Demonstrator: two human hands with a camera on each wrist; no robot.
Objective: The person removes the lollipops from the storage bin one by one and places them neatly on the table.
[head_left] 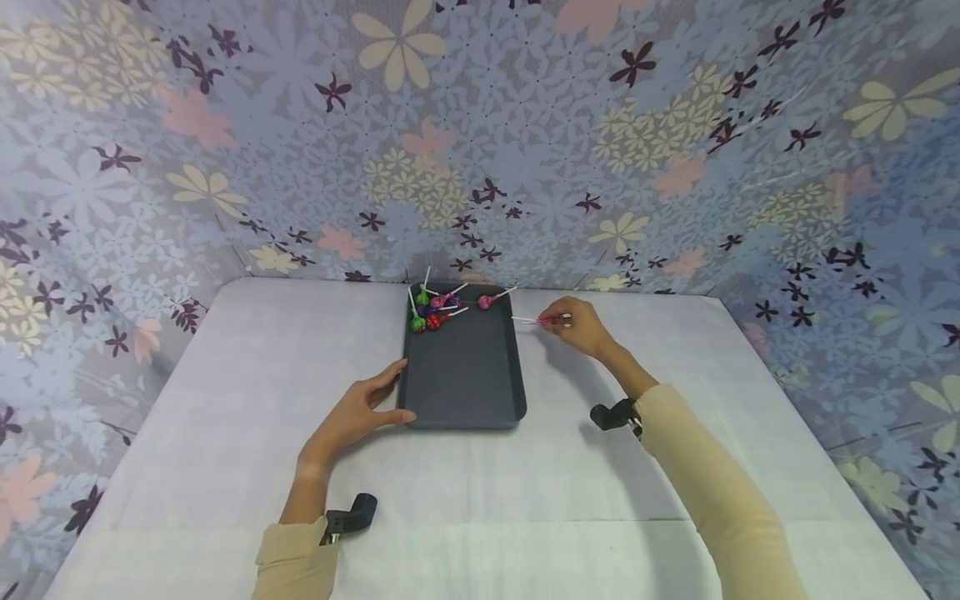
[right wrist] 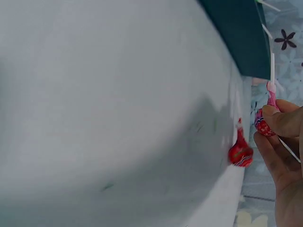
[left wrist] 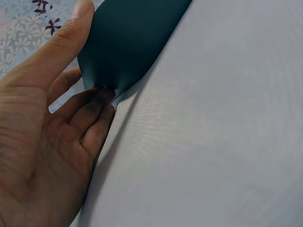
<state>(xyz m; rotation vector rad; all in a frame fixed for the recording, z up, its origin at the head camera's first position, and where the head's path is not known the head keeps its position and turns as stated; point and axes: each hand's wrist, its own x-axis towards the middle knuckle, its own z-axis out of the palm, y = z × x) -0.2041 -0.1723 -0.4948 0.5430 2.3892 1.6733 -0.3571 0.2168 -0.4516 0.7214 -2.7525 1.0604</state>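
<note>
My left hand (head_left: 358,414) holds the dark grey tray (head_left: 465,375) at its near left corner, its thumb and fingers spread along the side. In the left wrist view the fingers (left wrist: 87,113) bend against the tray's lower corner. Right of the tray, my right hand (head_left: 576,327) pinches a pink lollipop (right wrist: 264,122) by its wrapped head, the white stick pointing toward the tray. A red lollipop (right wrist: 240,153) lies on the table close by that hand. Several lollipops (head_left: 433,320) cluster in the tray's far left corner; a single pink one (head_left: 485,301) lies at the far right.
A white cloth (head_left: 480,517) covers the table. A floral-patterned backdrop (head_left: 480,150) rises right behind the tray and along both sides. The tray's far edge stands near the table's back edge. Some lollipop sticks reach over its rim.
</note>
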